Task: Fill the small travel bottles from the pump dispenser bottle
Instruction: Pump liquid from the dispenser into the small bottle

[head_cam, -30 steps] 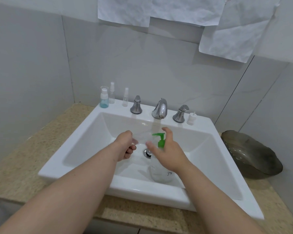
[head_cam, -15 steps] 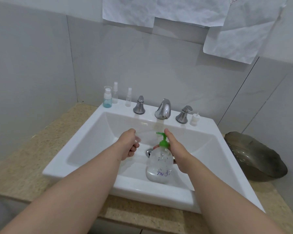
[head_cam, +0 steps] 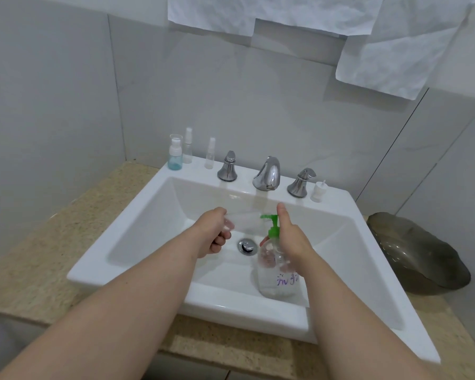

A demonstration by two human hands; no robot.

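Observation:
A clear pump dispenser bottle point(head_cam: 274, 281) with a green pump head stands over the white sink point(head_cam: 137, 229). My right hand point(head_cam: 290, 237) grips its neck, thumb raised beside the pump top. My left hand point(head_cam: 213, 233) holds a small clear travel bottle point(head_cam: 243, 222) on its side, its mouth pointing at the green spout. Three more small bottles, one bluish point(head_cam: 175, 153) and two clear point(head_cam: 188, 146) point(head_cam: 210, 153), stand on the sink's back left ledge. A small white cap point(head_cam: 318, 191) sits on the back right ledge.
A chrome tap point(head_cam: 268, 174) with two handles point(head_cam: 227, 167) point(head_cam: 301, 183) stands behind the basin, and a drain point(head_cam: 247, 246) lies at its bottom. A dark shell-shaped dish point(head_cam: 417, 250) rests on the beige counter point(head_cam: 39, 242) to the right. Paper sheets point(head_cam: 395, 50) hang on the wall.
My right hand slid from covering the pump head down to the bottle's neck, thumb now up beside the pump. The left hand with the travel bottle stayed by the spout.

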